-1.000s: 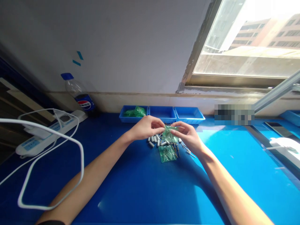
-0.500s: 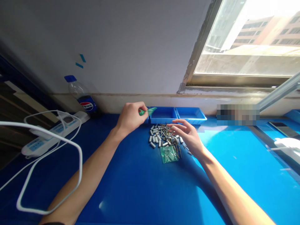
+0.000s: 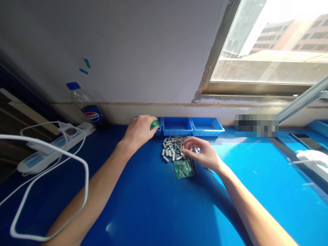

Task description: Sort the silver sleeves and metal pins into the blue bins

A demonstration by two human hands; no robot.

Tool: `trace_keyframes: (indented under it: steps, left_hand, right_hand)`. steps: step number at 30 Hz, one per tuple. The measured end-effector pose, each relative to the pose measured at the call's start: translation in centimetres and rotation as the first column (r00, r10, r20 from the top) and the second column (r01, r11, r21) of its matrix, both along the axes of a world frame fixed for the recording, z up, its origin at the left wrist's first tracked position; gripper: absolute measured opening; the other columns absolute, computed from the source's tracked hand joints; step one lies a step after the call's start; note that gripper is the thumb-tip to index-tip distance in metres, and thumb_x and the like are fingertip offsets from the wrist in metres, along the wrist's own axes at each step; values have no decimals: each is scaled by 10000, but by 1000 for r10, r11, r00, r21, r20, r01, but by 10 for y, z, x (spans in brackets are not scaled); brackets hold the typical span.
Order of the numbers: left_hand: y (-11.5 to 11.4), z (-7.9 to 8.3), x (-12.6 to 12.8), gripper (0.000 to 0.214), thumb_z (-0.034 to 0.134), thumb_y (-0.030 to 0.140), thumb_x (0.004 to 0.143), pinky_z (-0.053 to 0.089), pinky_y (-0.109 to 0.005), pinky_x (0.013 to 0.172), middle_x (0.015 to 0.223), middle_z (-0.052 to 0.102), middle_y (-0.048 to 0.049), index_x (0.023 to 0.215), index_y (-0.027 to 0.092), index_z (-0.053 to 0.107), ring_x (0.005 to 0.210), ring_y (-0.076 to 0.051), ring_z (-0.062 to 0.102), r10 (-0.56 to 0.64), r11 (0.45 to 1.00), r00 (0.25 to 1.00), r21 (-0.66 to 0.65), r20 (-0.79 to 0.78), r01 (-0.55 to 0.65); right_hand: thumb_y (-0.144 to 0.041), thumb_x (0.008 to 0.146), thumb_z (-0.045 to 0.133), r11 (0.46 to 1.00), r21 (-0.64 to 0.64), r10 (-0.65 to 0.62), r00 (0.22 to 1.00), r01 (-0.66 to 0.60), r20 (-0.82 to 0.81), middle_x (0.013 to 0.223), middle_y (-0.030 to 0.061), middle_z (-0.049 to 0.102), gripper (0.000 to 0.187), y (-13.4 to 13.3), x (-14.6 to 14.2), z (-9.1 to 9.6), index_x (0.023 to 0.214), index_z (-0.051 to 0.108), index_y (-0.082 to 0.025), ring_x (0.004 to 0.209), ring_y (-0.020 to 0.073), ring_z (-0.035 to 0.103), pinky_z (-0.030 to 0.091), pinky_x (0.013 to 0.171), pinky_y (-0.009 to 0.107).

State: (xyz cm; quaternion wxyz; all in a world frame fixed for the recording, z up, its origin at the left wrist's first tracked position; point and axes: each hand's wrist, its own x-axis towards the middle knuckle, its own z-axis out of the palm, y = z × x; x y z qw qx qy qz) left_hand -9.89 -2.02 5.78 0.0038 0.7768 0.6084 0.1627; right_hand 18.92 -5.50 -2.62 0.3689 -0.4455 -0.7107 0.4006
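Observation:
My left hand [image 3: 140, 131] is at the leftmost blue bin [image 3: 159, 132], its fingers closed around a small green plastic bag [image 3: 155, 124] inside the rim. The hand hides most of that bin. My right hand [image 3: 201, 150] hovers low over a pile of loose hardware, fingers curved and apart from the thumb, with nothing visibly gripped. In the pile are silver metal cylinders [image 3: 169, 152] and thin screws or rods [image 3: 180, 140]. Another green plastic bag [image 3: 183, 169], with slim metal pieces showing in it, lies flat at the pile's near edge.
Two more blue bins, a middle one [image 3: 177, 128] and a right one [image 3: 207, 127], stand along the wall. A cola bottle [image 3: 92, 114], a white power strip [image 3: 33, 160] and a looping white cable [image 3: 86, 184] are at left. A phone [image 3: 306, 140] lies at right.
My left hand has moved slightly left and lowered the green bag into the leftmost bin. My right hand has moved a little lower at the pile, its fingers curling more.

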Motion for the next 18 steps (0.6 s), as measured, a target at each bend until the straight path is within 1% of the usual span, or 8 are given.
trace_keyframes:
  steps: [2, 4, 6, 7, 9, 13, 16, 18]
  left_hand:
    - [-7, 3, 10, 368, 707, 266, 1024, 585, -408, 1146, 1419, 798, -107, 1372, 207, 811, 1300, -333, 766, -154, 988, 987, -1, 34, 154]
    - [-12, 2, 17, 365, 731, 279, 1015, 570, -372, 1134, 1408, 805, -91, 1365, 217, 810, 1306, -311, 760, -349, 933, 934, -69, 69, 354]
    - [-15, -2, 22, 305, 750, 281, 998, 584, -328, 1021, 1294, 845, -82, 1284, 220, 837, 1195, -288, 795, -488, 849, 866, -171, 105, 499]
    - [-16, -5, 23, 245, 750, 275, 992, 581, -311, 935, 1197, 864, -79, 1205, 215, 855, 1093, -274, 812, -524, 815, 843, -216, 116, 537]
    - [-17, -9, 27, 135, 751, 258, 979, 533, -297, 787, 1012, 862, -74, 1033, 199, 860, 907, -246, 798, -549, 785, 828, -268, 117, 558]
    - [-18, -9, 30, 121, 747, 257, 980, 444, -287, 705, 914, 830, -72, 933, 183, 831, 814, -219, 746, -549, 779, 824, -269, 142, 566]
    - [-20, -4, 31, 243, 661, 310, 1051, 432, -281, 695, 886, 823, -62, 956, 172, 837, 777, -193, 717, -533, 761, 808, -273, 252, 588]
    - [-20, -3, 31, 309, 619, 370, 1084, 451, -274, 708, 908, 833, -54, 1048, 172, 853, 784, -184, 713, -500, 745, 785, -282, 365, 605]
  right_hand:
    - [-663, 796, 958, 982, 116, 118, 964, -149, 237, 990, 53, 747, 502, -1, 5, 2, 1036, 807, -249, 951, 276, 689, 539, 856, 407]
    - [-657, 699, 1026, 948, 154, 193, 888, -278, 417, 1096, 70, 713, 574, -3, 7, 4, 1060, 823, -261, 1062, 313, 657, 541, 909, 429]
    - [-647, 638, 1061, 932, 150, 207, 824, -330, 528, 1126, 81, 680, 631, -5, 6, 5, 1076, 827, -259, 1095, 333, 634, 541, 924, 448]
    - [-641, 629, 1067, 930, 146, 201, 800, -336, 565, 1119, 82, 670, 634, -6, 5, 6, 1070, 828, -254, 1090, 336, 629, 539, 922, 454]
    - [-626, 633, 1071, 931, 134, 195, 772, -340, 605, 1114, 84, 660, 616, -7, 2, 6, 1051, 828, -244, 1084, 337, 625, 536, 920, 455]
    - [-503, 660, 1089, 936, 92, 240, 808, -340, 538, 1105, 63, 663, 536, -6, 0, 5, 1007, 787, -228, 1026, 288, 633, 531, 861, 387]
    - [-427, 827, 975, 953, 42, 263, 891, -299, 370, 863, -9, 623, 358, -5, -1, 5, 868, 684, -222, 784, 192, 569, 454, 697, 314]
    - [-472, 874, 921, 977, -7, 209, 960, -211, 188, 729, -48, 548, 406, -6, -3, 6, 807, 601, -232, 669, 156, 496, 399, 625, 299]
